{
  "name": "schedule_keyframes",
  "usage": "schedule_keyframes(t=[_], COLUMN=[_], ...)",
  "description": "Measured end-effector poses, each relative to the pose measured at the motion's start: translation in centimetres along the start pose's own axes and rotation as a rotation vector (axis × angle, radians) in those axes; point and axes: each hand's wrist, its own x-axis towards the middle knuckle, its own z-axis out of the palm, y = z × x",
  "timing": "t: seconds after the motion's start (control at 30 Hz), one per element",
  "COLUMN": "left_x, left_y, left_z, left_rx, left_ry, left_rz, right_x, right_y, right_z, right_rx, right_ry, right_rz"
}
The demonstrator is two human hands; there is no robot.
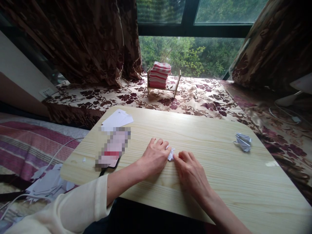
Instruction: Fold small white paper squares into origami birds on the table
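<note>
A small piece of folded white paper [171, 154] lies on the wooden table [219, 182] between my two hands. My left hand [156, 155] presses down on its left side, with the fingers bent over it and partly hiding it. From the other side, the thumb and index finger of my right hand [191, 170] pinch its right edge. Toward the table's right side sit a few folded paper pieces [243, 142] close together. Flat white paper sheets [118, 119] are stacked at the far left corner.
A phone with a blurred screen [113, 148] lies left of my left arm. Loose paper scraps [50, 182] and a white cable [57, 154] are beside the table. A small rack holding folded pink-striped cloths [159, 75] stands on the window ledge [109, 97].
</note>
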Motion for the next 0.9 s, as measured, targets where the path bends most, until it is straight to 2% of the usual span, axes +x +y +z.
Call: schedule_keyframes(t=[0.13,0.23,0.33,0.47,0.67,0.9], left_x=[-0.3,-0.7,-1.1,-1.7,-2.3,-2.5], left_y=[-0.3,-0.6,-0.9,-0.9,-0.2,-0.3], left_z=[-0.1,-0.1,0.1,0.3,0.5,0.6], left_rx=[-0.048,-0.123,-0.199,-0.224,-0.247,-0.345], left_ry=[0.013,0.040,0.098,0.129,0.130,0.149], left_rz=[-0.021,-0.048,-0.130,-0.255,-0.314,-0.378], right_x=[-0.3,-0.1,0.3,1.6,3.5,3.6], right_y=[1.1,2.3,2.8,1.7,-0.5,-0.6], right_z=[-0.5,-1.0,-1.2,-1.0,-0.3,0.1], right_rx=[0.126,0.268,0.292,0.241,0.165,0.195], right_ry=[-0.010,-0.011,0.006,-0.006,-0.047,-0.069], right_rz=[0.051,0.193,0.336,0.406,0.456,0.490])
